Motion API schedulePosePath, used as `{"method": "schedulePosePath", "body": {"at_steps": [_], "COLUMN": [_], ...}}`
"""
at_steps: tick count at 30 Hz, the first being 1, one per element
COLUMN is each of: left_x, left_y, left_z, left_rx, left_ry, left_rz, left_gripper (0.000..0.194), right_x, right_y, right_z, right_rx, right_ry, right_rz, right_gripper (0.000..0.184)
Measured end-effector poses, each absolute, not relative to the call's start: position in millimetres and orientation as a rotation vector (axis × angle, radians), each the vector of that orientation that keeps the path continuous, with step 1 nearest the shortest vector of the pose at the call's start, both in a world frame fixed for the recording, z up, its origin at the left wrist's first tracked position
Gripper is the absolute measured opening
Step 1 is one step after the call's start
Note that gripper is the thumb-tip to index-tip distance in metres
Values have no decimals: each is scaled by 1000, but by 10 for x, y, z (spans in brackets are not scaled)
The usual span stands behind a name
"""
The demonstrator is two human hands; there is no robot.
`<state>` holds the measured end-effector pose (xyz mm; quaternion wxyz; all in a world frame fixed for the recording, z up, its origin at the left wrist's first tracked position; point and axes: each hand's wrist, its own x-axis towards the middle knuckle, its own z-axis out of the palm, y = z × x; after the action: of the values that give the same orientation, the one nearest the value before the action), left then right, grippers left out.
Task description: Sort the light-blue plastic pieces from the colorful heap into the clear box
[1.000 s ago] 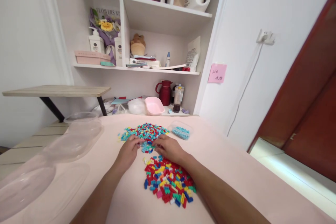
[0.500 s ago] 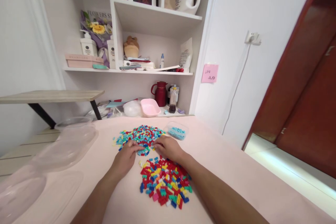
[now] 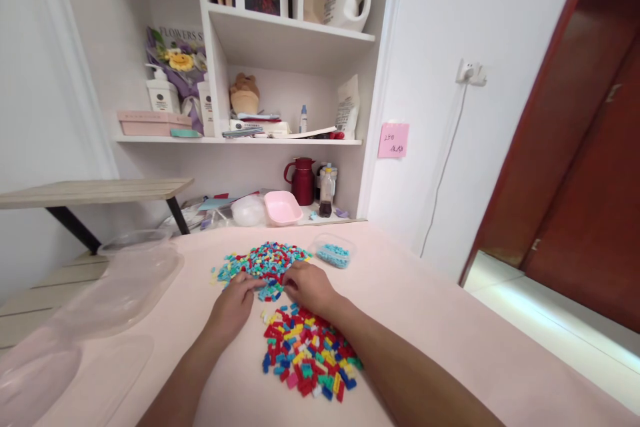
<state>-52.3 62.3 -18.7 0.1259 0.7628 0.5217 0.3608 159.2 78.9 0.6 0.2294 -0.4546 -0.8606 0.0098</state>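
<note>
Small toy building bricks in many colours lie in two heaps on the pale pink tabletop (image 3: 400,320). At the near edge of the far heap (image 3: 265,255), my left hand (image 3: 234,303) rests with its index finger stretched over the bricks. My right hand (image 3: 309,285) is across from it, its fingers curled down and together by the same bricks. What its fingertips hold, if anything, is hidden. Nearer to me, the second heap (image 3: 306,352) of mostly larger-looking bricks lies below my right wrist. Behind my right hand stands a clear plastic box (image 3: 352,255) with light blue bricks (image 3: 333,254) inside.
Clear plastic trays or lids (image 3: 120,287) lie along the table's left side. A pink basin (image 3: 283,208), a red jug (image 3: 303,182) and a bottle of dark liquid (image 3: 326,195) stand in the shelf bay behind the table. A wooden bench (image 3: 95,190) is at the left.
The view has shifted slightly. My right hand's fingers have curled in further at the heap's edge. My left hand stays by the bricks.
</note>
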Motion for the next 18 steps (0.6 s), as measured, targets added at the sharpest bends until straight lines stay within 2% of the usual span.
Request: {"method": "schedulePosePath", "body": {"at_steps": [6,12,18], "left_x": [-526,-532,-556], "left_y": [613,536,493], "left_z": [-143,-81,43], "left_rx": [2189,2087,2019], "left_ry": [1524,1549,1567], "left_rz": [1122,1264,1399], "left_gripper": [37,37,34], "right_x": [1692,2047,2524], "right_y": [824,971,1085], "right_z": [49,187,256], "right_rx": [-1177,-1152,-1271], "right_ry": [-2343,-2053,-1701], "right_rz": [42,140,9], "right_gripper": [11,7,11]}}
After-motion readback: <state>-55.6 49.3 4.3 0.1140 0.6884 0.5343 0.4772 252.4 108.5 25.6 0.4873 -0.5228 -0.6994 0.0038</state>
